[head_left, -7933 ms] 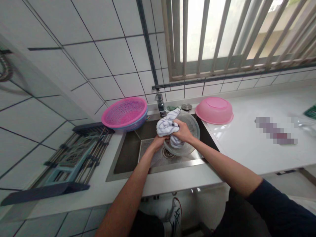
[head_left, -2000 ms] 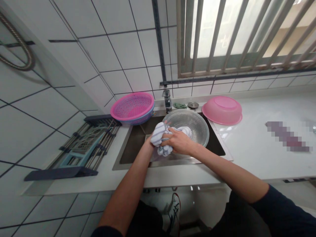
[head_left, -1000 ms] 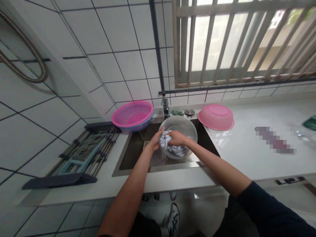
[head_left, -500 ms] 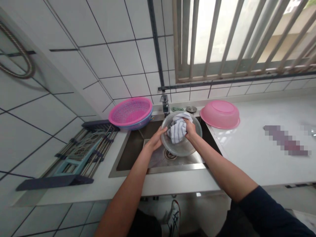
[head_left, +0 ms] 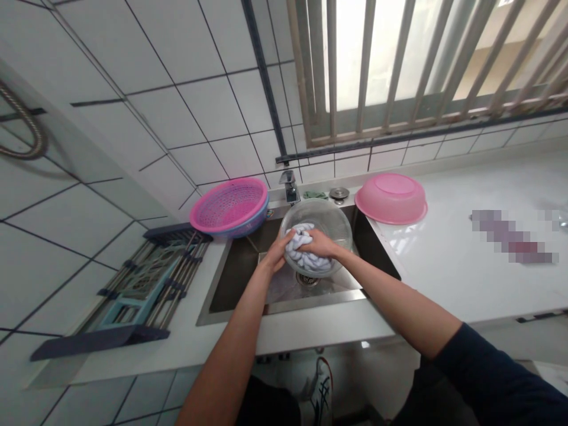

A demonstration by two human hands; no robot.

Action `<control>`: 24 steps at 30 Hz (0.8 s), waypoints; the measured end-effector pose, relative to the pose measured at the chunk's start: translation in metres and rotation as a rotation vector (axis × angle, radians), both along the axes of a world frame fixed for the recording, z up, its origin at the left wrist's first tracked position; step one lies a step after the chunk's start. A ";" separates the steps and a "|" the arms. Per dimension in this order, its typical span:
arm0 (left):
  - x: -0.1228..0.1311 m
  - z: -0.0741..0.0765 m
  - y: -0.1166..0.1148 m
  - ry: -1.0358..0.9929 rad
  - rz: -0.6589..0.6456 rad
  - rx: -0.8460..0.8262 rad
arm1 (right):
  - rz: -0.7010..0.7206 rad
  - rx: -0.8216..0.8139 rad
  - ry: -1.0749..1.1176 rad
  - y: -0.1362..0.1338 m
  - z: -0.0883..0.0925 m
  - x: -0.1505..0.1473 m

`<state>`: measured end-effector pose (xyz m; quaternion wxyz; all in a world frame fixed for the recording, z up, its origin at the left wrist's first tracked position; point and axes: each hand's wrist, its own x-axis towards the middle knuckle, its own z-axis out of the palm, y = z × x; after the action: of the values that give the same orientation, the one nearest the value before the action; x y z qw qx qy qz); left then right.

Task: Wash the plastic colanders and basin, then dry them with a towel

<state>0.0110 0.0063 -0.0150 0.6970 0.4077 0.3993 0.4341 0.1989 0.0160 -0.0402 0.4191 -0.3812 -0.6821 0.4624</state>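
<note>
A translucent round basin point(head_left: 339, 222) is held tilted over the steel sink point(head_left: 277, 306). Bunched inside its lower left part lies a white cloth with grey-blue stripes point(head_left: 314, 261). My left hand point(head_left: 277, 251) grips the basin's left rim, close beside the cloth. My right hand point(head_left: 320, 244) is inside the basin, its fingers closed on the cloth. Part of the sink drain point(head_left: 307, 280) shows below the basin.
Behind the sink stands a faucet point(head_left: 290, 188), with a drain stopper point(head_left: 339, 194) and green cloth nearby. A pink colander point(head_left: 228, 207) in a blue basin sits left, an upturned pink basin point(head_left: 391, 199) right. A folding rack point(head_left: 142, 284) lies on the left counter.
My right hand has moved left and down with the cloth, which is now more bunched toward the basin's left side. The camera view has shifted slightly.
</note>
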 end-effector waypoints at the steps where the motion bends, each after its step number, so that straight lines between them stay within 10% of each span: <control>1: 0.001 0.000 -0.001 0.028 -0.017 -0.019 | 0.002 -0.006 0.007 -0.001 -0.001 -0.002; 9: 0.004 -0.004 0.002 0.006 -0.090 -0.090 | -0.468 -0.471 0.655 0.013 0.003 -0.001; 14: -0.004 -0.004 0.006 0.034 -0.128 -0.124 | -0.762 -0.432 0.732 0.018 0.010 0.014; 24: -0.001 -0.003 0.005 -0.030 -0.098 -0.065 | -0.100 0.107 -0.200 -0.007 0.018 0.006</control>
<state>0.0102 0.0117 -0.0182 0.7364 0.3970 0.3823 0.3924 0.2049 0.0091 -0.0217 0.3910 -0.4360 -0.7244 0.3638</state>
